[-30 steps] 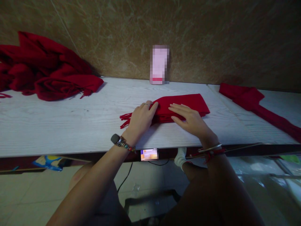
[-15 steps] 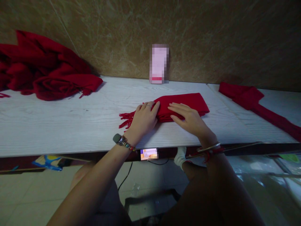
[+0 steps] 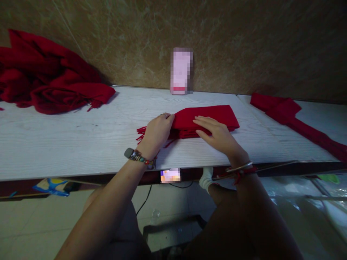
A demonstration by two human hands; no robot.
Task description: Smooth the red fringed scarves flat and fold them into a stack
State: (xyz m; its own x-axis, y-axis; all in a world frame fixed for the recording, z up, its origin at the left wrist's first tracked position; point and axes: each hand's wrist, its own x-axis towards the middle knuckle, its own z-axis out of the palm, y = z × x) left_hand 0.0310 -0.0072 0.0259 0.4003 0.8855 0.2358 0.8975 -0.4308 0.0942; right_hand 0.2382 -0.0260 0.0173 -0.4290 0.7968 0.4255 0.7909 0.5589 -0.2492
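Observation:
A folded red scarf lies on the white wood-grain table in front of me, its fringe sticking out at the left end. My left hand is closed on the scarf's left part near the fringe, the fingers curled and partly hidden. Flat on the scarf's middle and near edge rests my right hand, with the fingers stretched out to the left. The scarf's layers show along the near edge between my hands, where a loose strand hangs out.
A crumpled heap of red scarves lies at the far left. To the right is another red scarf, loosely folded. A pink box-like object, pixelated, stands against the marbled wall. Under the table edge a lit phone screen shows.
My left hand has drawn back left and its spread fingers have curled closed on the scarf's left part. My right hand stays flat in place. The view has shifted slightly.

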